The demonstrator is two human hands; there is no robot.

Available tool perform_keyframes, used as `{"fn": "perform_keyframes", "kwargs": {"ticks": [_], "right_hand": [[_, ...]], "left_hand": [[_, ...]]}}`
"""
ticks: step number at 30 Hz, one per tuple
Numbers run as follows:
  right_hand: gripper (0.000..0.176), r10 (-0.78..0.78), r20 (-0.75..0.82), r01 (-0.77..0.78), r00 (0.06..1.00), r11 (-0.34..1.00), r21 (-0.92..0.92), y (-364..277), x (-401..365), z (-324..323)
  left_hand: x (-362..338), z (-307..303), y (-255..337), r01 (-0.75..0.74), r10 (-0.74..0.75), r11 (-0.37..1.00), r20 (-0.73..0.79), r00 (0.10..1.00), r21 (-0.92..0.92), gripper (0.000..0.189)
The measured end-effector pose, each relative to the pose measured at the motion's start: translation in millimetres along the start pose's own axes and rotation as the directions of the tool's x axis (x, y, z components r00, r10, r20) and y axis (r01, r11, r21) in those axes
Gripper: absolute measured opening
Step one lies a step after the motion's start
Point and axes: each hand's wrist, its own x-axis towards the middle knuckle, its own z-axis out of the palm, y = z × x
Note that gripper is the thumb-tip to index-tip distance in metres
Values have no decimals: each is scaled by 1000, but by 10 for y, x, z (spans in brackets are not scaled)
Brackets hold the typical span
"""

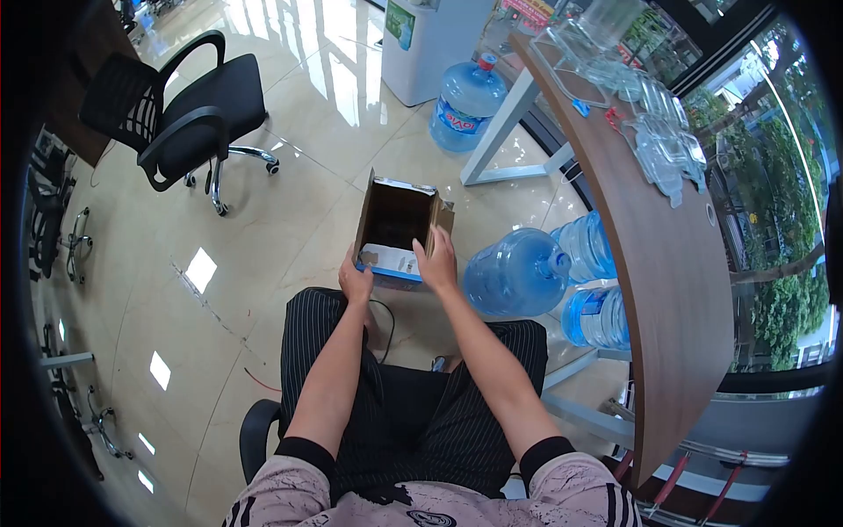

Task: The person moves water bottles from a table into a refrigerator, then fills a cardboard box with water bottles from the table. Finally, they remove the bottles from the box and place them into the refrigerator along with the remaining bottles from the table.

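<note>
I sit on a chair and hold an open cardboard box [397,213] out over my knees, its brown inside facing me. A blue and white panel [392,262] forms its near edge. My left hand [355,283] grips the box's lower left corner. My right hand [436,261] grips the right side, fingers hooked over the edge into the opening. A thin black cable [387,321] hangs below the box.
A curved wooden desk [667,263] runs along my right, with clear plastic trays [663,140] on it. Three blue water jugs [518,272] lie under it; another [465,104] stands by a white dispenser [430,44]. A black office chair [189,114] is at far left on the glossy tile floor.
</note>
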Motion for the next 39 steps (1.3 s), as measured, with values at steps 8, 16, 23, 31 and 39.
{"fn": "perform_keyframes", "kwargs": {"ticks": [8,16,23,31,39], "right_hand": [[55,-250,184,304,951,868,-393,2,896,408],[61,-113,342,289,933,801,-525,443,648,802],[53,-176,150,211,973,940,-268,502,496,730],[74,385,-41,-387,922,913,-133,958,-417,254],[66,435,193,-471,880,853,224,1005,-728,70]], "left_hand": [[53,-134,-144,-296,285,953,144,948,61,77],[98,-263,-228,-458,420,885,284,862,80,74],[11,-171,-230,-636,413,695,537,735,336,74],[50,4,-269,-580,299,704,569,766,410,75],[232,111,-114,-519,59,681,667,742,517,68]]}}
